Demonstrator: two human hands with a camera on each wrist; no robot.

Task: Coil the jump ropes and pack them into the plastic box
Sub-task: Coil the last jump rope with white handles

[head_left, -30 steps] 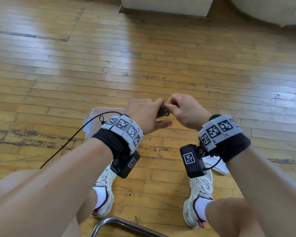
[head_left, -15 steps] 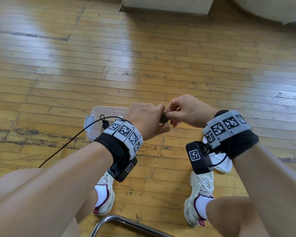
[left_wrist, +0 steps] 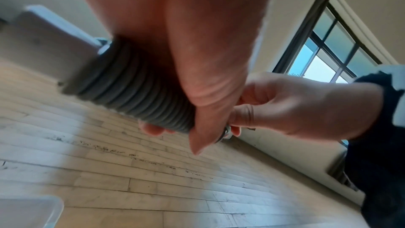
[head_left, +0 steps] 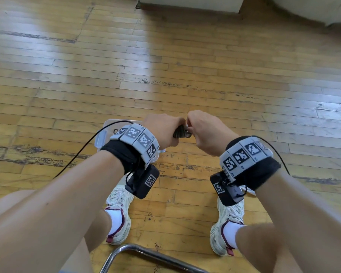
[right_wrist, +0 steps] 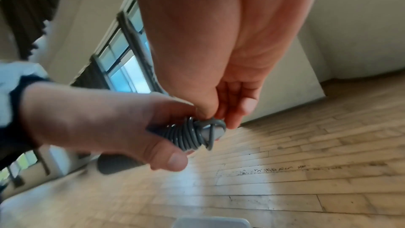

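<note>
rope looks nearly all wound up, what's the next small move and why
Probably tuck the loose rope end under a wrap. The left hand grips the jump rope, its gray cord coiled tightly round the handles, and the right hand pinches the cord at the tip, where one strand crosses the end cap. Once secured, it could go in the plastic box below the left wrist.

Worn wooden floor (head_left: 185,56) bears a plastic box (head_left: 100,137).

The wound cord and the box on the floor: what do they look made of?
Cord: grey, smooth and slightly glossy, holding tight round turns, so probably plastic-coated or PVC; whether there is a core cannot be seen. Both the left hand and the right hand hold it. Box: clear, slightly frosted plastic; floorboards show through.
</note>
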